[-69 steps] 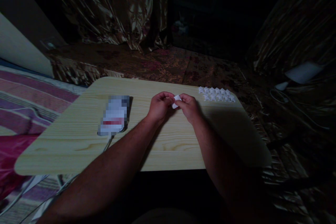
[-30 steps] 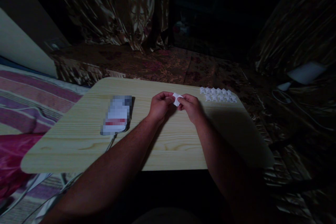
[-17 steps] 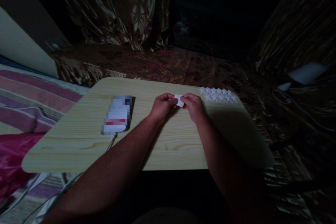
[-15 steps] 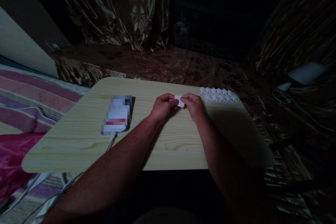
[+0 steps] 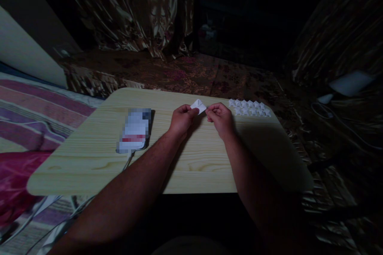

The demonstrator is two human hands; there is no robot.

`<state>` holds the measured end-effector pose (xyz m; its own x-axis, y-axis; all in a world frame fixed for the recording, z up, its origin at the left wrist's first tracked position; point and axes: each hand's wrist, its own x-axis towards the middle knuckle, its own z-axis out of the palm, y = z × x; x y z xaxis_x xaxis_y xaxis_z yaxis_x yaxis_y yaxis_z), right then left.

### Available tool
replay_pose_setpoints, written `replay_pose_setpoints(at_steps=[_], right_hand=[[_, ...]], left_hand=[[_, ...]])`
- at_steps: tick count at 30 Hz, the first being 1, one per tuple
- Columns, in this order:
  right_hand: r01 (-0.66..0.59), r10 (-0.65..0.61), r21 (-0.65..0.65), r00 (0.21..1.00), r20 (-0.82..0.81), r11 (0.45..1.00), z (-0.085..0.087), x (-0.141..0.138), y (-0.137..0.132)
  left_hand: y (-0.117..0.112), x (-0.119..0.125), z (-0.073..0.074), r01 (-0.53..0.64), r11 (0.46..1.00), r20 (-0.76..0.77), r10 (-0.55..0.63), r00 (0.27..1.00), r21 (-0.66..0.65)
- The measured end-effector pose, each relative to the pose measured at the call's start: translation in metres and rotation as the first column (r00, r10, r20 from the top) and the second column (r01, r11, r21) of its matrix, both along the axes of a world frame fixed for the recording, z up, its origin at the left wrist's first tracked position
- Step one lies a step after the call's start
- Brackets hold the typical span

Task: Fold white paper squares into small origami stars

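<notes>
A small square of folded white paper (image 5: 198, 106) with crease lines is held above the table, one corner pointing away from me. My left hand (image 5: 181, 119) grips its lower left part, thumb on top and fingers underneath. My right hand (image 5: 222, 119) is closed in a pinch at the paper's right corner; the contact itself is too small to see clearly. Just right of that hand, several small folded white paper pieces (image 5: 245, 110) with pointed tips lie in two rows on the light wooden table (image 5: 203, 163).
A pixelated, phone-like device (image 5: 134, 129) lies on the left of the table, with a white cable (image 5: 128, 161) running from its near end. Beyond the table are a patterned cloth ledge (image 5: 179, 73) and shiny curtains (image 5: 155, 8). A striped bedspread (image 5: 36, 107) is at left.
The paper has been turned and shifted slightly left and away from me, so more of it shows. My right hand has moved from its face to its right corner.
</notes>
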<state>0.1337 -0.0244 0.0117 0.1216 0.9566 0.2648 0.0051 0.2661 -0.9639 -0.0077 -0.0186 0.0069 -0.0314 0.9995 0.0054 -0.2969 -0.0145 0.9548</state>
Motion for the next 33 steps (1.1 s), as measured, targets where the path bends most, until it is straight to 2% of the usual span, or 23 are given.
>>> replay_pose_setpoints(at_steps=[6,23,29,33], right_hand=[[0.010,-0.009,-0.029,1.000,0.014,1.000,0.0020,-0.0032,-0.0011],[0.030,-0.030,-0.007,1.000,0.000,1.000,-0.0016,-0.0026,0.0021],[0.020,-0.020,0.007,1.000,0.007,1.000,-0.0005,-0.0027,0.0007],[0.006,-0.007,0.008,1.000,0.025,1.000,0.0009,-0.0034,0.0000]], left_hand=[[-0.0007,0.0008,0.0010,-0.018,1.000,-0.024,0.018,1.000,0.012],[-0.0034,0.0030,0.0030,-0.020,0.998,-0.091,0.025,0.996,0.057],[-0.0069,0.0039,0.0066,0.017,0.983,-0.172,0.015,0.985,0.184],[-0.0057,0.0056,0.0025,0.041,0.968,-0.236,0.019,0.972,0.248]])
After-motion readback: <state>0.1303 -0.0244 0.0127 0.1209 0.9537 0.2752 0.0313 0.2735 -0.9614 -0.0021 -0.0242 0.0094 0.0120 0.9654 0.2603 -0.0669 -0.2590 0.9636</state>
